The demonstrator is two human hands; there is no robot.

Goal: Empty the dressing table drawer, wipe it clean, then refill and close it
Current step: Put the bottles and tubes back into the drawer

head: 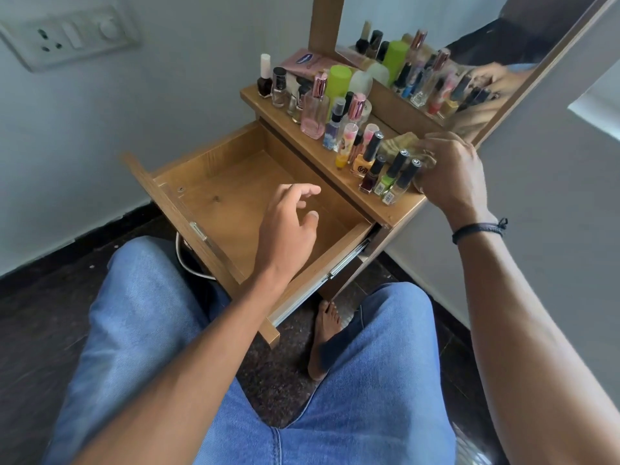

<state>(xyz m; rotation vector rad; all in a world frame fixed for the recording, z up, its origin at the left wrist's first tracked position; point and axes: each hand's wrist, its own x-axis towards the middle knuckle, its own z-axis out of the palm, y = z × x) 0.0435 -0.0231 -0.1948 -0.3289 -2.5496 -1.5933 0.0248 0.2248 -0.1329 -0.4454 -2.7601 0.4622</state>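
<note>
The wooden drawer [214, 203] of the dressing table is pulled out and holds nothing. My left hand [290, 226] hovers over its right half, fingers loosely spread, holding nothing. On the tabletop [399, 209] stand several bottles: nail polishes [391, 176], a pink perfume bottle [315, 112] and a green-capped container [339, 82]. My right hand [449, 176] is at the tabletop's near right end and grips a crumpled beige cloth [397, 146] that lies behind the nail polishes.
A mirror [453, 55] rises behind the bottles and reflects them. A switchboard [70, 35] is on the left wall. My jeans-clad knees [141, 297] flank the drawer and a bare foot [323, 340] rests on the dark floor below. A white cable [183, 260] hangs under the drawer.
</note>
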